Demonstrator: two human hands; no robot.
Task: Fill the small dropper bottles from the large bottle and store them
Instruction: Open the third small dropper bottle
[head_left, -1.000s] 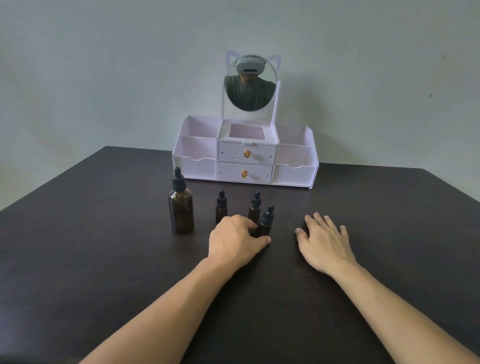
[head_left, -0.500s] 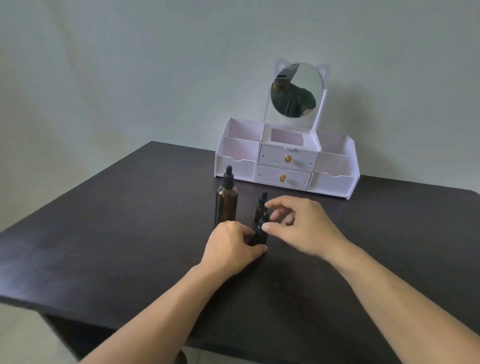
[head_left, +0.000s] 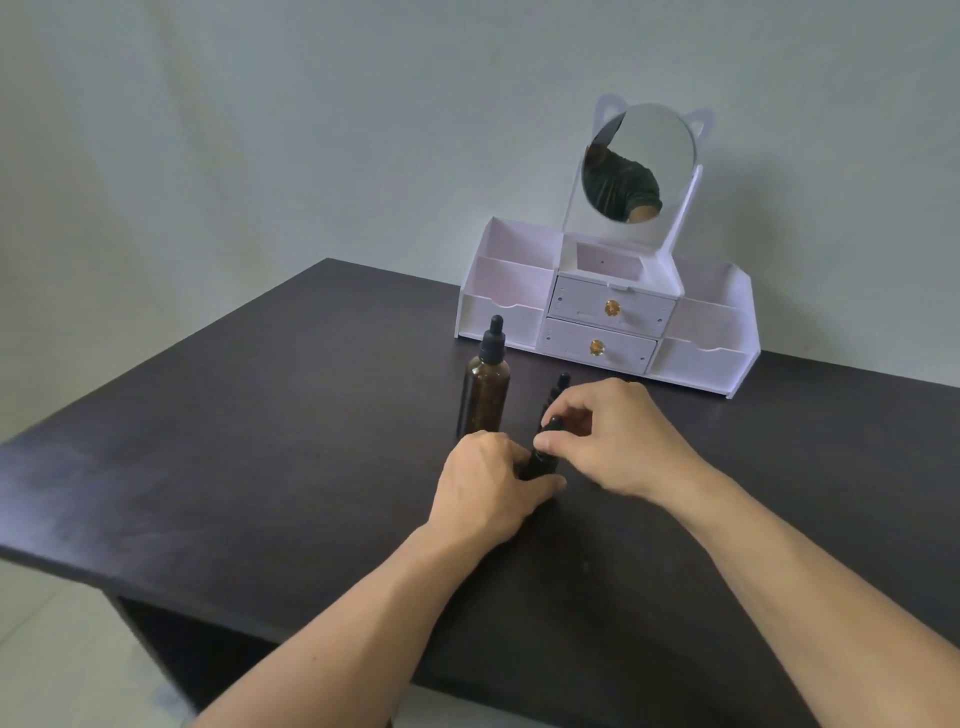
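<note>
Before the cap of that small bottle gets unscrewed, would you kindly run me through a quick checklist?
1. Left hand grips the small dropper bottle at its body: ok.
2. Right hand pinches its cap: ok.
3. Bottle upright on the table: ok.
4. Large bottle upright, still capped, clear of both hands: ok.
5. Another small bottle sits close behind the right hand, knock risk: not ok.
6. Organizer drawers shut: ok.

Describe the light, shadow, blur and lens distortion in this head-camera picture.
Head view: soft, even light with only faint shadow under the hands; the right hand looks slightly motion-blurred; the dark table carries a dull sheen; the mirror reflects a sleeve; the wide lens tilts the organiser.
</note>
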